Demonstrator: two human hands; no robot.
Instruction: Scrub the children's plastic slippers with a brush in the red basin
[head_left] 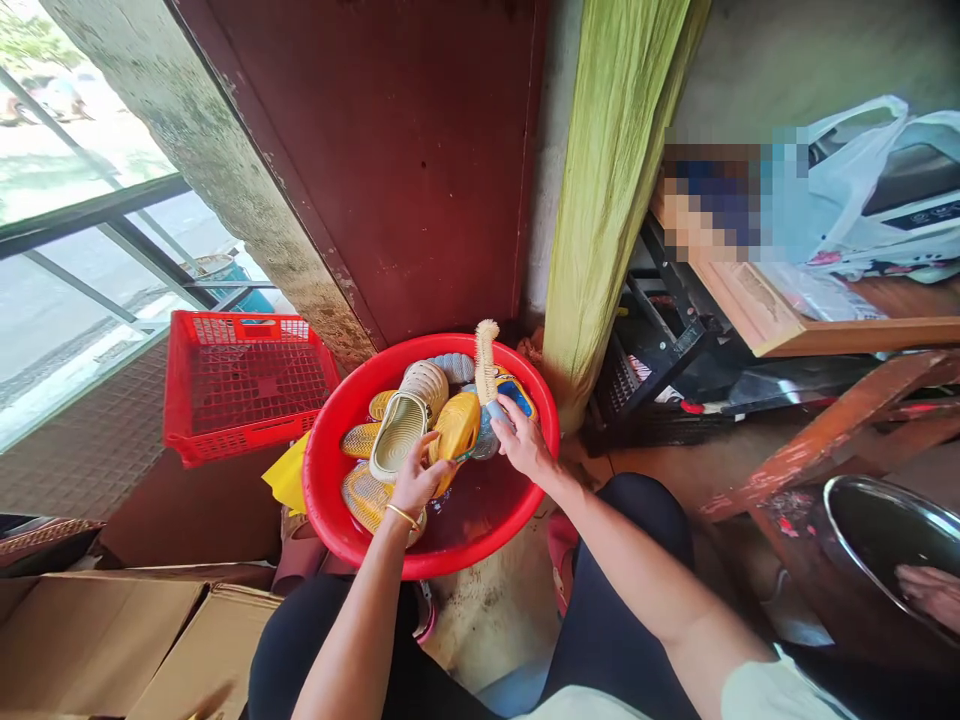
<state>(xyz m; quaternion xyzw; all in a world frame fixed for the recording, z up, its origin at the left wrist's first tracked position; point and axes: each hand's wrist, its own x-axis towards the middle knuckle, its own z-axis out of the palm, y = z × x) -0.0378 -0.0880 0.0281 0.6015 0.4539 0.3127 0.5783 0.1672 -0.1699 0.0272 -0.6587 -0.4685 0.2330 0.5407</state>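
My right hand (pixel 523 442) is closed round the blue-grey handle of a scrubbing brush (pixel 487 365), whose pale bristles point up. My left hand (pixel 421 478) grips a yellow clog (pixel 458 424) by its near end, over a round red basin (pixel 324 505). Just left of that hand, a cream clog (pixel 397 440) rests on other footwear. More yellow-and-grey shoes (pixel 364 492) lie along the basin's left side, and a blue-and-yellow one (pixel 514 394) sits at the right. Dark water (pixel 480 505) shows in the near part of the basin.
A red plastic crate (pixel 247 385) stands left of the basin, above cardboard boxes (pixel 97 640). Behind are a maroon door (pixel 405 170) and a green curtain (pixel 611 190). At right stand a wooden table (pixel 832 335), a reddish wooden frame (pixel 832 430) and a metal pot (pixel 829 490) with another person's hand (pixel 930 592).
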